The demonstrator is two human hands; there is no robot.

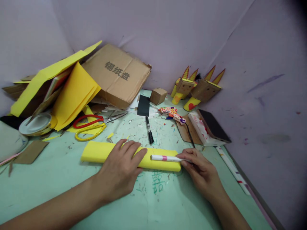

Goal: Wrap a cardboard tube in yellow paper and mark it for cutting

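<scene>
A long piece of folded yellow paper (96, 152) lies crosswise on the green tabletop. My left hand (122, 167) grips its middle, fingers over the far edge and thumb at the near edge. My right hand (200, 171) pinches a slim white stick with a pink band (158, 157) between thumb and fingers. This stick lies along the right part of the yellow paper; my fingers hide its right end. A black pen (149, 131) rests just beyond the paper.
Red-and-yellow-handled scissors (92, 127), a tape roll (35, 124) and yellow sheets (74, 95) lie left. Behind stand a cardboard box (117, 75), a black card (143, 105) and cardboard figures (206, 89). A dark phone-like slab (213, 125) leans on a packet at right, near the wall.
</scene>
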